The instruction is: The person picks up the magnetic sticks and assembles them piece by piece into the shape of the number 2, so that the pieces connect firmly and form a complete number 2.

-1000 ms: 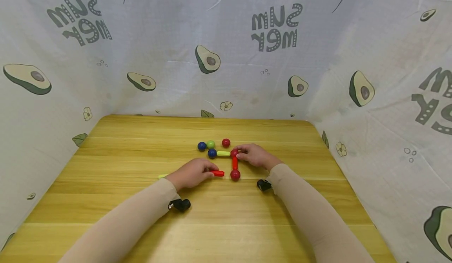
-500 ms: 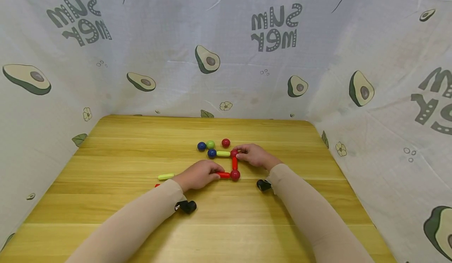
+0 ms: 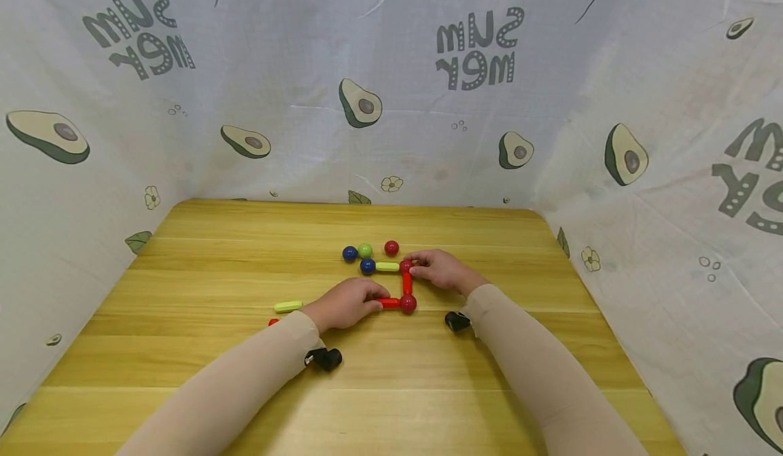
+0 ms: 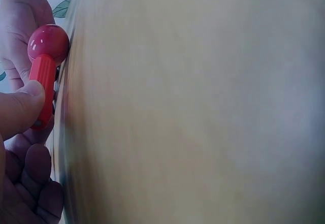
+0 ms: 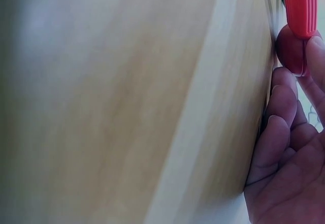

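My left hand (image 3: pixel 345 302) pinches a red rod (image 4: pixel 44 89) between thumb and fingers. The rod's far end meets a red ball (image 3: pixel 408 304) at the near corner of a joined shape. From that ball a second red rod (image 3: pixel 407 283) runs away from me to another red ball (image 5: pixel 293 51). My right hand (image 3: pixel 442 268) pinches this far ball from the right side. A yellow-green rod (image 3: pixel 387 266) links it leftward to a blue ball (image 3: pixel 368 266). The fingers of my left hand hide part of the rod they hold.
Behind the shape lie a second blue ball (image 3: pixel 350 253), a green ball (image 3: pixel 365 250) and a loose red ball (image 3: pixel 391 247). Left of my left wrist are a yellow-green rod (image 3: pixel 288 306) and a red piece (image 3: pixel 273 321) partly behind the sleeve. Printed cloth surrounds the wooden table (image 3: pixel 391 388).
My left hand has moved slightly right, bringing the red rod's end against the near red ball. The pieces by the left sleeve show more now. My right hand has stayed in place.
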Action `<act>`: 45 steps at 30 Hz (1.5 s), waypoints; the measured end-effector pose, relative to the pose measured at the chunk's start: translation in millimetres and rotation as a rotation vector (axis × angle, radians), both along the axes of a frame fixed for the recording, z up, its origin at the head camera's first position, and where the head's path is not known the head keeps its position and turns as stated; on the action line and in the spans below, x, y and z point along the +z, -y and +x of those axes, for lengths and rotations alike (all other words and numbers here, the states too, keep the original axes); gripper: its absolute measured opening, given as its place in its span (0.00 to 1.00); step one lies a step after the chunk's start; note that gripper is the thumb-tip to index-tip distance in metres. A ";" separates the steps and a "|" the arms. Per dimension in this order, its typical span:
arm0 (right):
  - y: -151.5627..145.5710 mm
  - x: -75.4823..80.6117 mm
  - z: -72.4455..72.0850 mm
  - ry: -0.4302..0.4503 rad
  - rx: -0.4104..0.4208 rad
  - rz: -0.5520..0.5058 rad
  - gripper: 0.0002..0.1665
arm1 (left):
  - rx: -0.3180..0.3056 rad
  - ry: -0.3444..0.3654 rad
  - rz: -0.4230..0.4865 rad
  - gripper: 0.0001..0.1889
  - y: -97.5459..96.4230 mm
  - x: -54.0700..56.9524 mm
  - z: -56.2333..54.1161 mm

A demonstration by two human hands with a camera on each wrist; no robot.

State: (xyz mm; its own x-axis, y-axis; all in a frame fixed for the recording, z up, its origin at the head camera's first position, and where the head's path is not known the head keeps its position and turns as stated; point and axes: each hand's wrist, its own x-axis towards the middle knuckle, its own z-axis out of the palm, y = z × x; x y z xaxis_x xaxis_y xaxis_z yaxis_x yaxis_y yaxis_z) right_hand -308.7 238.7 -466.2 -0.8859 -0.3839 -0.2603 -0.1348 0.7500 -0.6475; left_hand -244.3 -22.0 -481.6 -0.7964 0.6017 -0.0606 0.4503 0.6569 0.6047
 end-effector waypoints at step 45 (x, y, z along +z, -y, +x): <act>-8.5 -1.5 4.6 0.018 -0.027 -0.084 0.29 | 0.003 0.024 -0.001 0.12 -3.4 3.7 0.5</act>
